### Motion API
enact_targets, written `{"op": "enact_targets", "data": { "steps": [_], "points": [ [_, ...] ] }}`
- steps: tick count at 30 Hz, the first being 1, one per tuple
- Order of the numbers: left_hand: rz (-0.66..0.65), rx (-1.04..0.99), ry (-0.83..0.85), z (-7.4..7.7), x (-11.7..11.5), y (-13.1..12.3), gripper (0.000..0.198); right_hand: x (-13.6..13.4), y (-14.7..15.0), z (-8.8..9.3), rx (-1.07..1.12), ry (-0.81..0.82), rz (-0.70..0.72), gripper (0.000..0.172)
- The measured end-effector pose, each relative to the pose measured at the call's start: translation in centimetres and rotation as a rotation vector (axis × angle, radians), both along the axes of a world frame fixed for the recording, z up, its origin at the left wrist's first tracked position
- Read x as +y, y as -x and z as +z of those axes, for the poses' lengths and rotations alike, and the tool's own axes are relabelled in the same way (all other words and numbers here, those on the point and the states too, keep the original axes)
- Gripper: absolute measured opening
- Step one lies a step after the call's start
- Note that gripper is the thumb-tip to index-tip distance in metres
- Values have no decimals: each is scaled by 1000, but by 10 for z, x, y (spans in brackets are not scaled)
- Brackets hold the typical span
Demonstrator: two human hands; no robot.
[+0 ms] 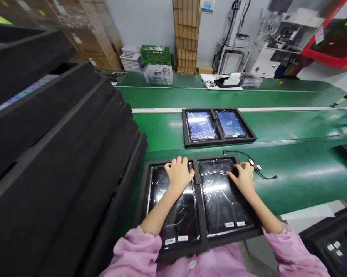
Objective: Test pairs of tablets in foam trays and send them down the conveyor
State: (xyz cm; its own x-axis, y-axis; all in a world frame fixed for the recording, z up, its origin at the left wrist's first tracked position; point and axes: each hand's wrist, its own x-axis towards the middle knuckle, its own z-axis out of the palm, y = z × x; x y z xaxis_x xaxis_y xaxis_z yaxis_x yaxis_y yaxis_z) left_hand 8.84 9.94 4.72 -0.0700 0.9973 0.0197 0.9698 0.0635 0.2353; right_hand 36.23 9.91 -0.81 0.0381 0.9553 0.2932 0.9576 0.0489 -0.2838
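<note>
In front of me a black foam tray point(200, 215) holds two dark-screened tablets side by side under clear film. My left hand point(179, 173) is at the top right corner of the left tablet point(176, 217), its fingers curled over the top edge and the thumb near the corner. My right hand point(244, 177) grips the top right corner of the right tablet point(222, 200), thumb on the screen side. What the fingertips press is partly hidden. White labels stick to the lower part of both tablets. A short black cable point(255, 164) lies beyond my right hand.
A second foam tray point(219, 143) with two lit tablets sits farther back on the green bench point(300, 161). Tall stacks of black foam trays point(75, 154) crowd my left side. Another tray point(346, 150) is at the right edge. A clear plastic box point(159, 75) stands at the back.
</note>
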Motion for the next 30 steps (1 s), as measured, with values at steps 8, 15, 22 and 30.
{"op": "enact_targets", "data": {
  "steps": [8, 15, 22, 30],
  "points": [
    [-65, -37, 57, 7, -7, 31, 28, 16, 9, 29, -94, 138, 126, 39],
    [-54, 20, 112, 7, -24, 47, 42, 41, 33, 53, -335, 248, 379, 57],
    [-50, 81, 151, 11, -13, 46, 38, 63, 41, 70, -253, 456, 380, 63],
    [-49, 85, 233, 23, -3, 50, 42, 105, 43, 91, -140, 537, 300, 62]
  ]
}}
